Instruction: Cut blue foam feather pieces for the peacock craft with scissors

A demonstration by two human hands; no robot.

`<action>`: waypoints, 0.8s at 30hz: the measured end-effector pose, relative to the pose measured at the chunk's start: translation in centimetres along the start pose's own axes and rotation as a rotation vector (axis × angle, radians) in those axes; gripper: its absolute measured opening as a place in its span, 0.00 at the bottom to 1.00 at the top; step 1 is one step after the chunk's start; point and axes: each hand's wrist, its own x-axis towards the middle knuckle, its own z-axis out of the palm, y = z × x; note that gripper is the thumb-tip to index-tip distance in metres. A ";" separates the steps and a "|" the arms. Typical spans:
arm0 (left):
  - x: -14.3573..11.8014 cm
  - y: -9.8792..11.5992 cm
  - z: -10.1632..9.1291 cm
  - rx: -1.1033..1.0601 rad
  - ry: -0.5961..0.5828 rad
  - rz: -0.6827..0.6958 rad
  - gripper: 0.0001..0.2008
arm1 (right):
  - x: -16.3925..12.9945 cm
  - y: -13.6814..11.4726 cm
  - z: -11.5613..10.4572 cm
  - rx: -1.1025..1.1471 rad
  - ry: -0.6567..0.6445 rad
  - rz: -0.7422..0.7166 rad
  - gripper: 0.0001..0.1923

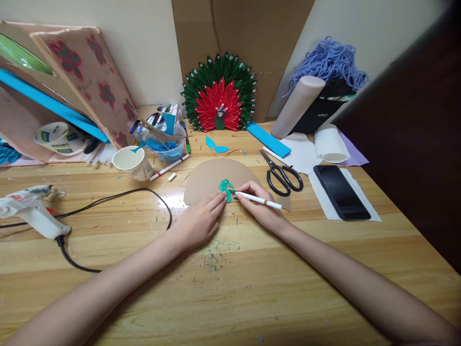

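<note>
My right hand (261,205) pinches a white marker pen (264,199), its green tip touching the edge of a small green bird-shaped piece (224,186). That piece lies on a rounded brown cardboard sheet (205,180). My left hand (200,218) rests flat, fingers stretched out, with its fingertips on the lower left of the green piece. To the right of my right hand lie black-handled scissors (283,175). A marker (169,167) and a white cap (172,177) lie left of the cardboard.
A green and red peacock-like fan (219,96) stands at the back. A glue gun (36,209) with a black cord lies at left, near a paper cup (132,161) and a tub (169,149) of blue scraps. A phone (342,192) lies at right beside a paper roll (329,142).
</note>
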 end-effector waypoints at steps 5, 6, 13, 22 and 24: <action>0.0 0.0 0.0 0.005 0.003 0.003 0.27 | 0.2 -0.1 -0.1 -0.019 0.014 -0.022 0.06; 0.0 0.0 0.0 0.008 0.002 0.003 0.27 | 0.2 -0.1 -0.2 -0.025 0.015 -0.022 0.07; 0.1 0.1 -0.1 0.018 -0.006 -0.002 0.27 | 0.3 -0.1 -0.2 -0.024 0.006 -0.020 0.07; 0.1 0.1 -0.1 0.024 -0.001 -0.002 0.26 | 0.3 -0.2 -0.1 -0.048 0.015 0.006 0.07; 0.1 0.1 -0.1 0.021 0.001 -0.001 0.26 | 0.3 -0.2 -0.1 -0.044 0.017 0.015 0.07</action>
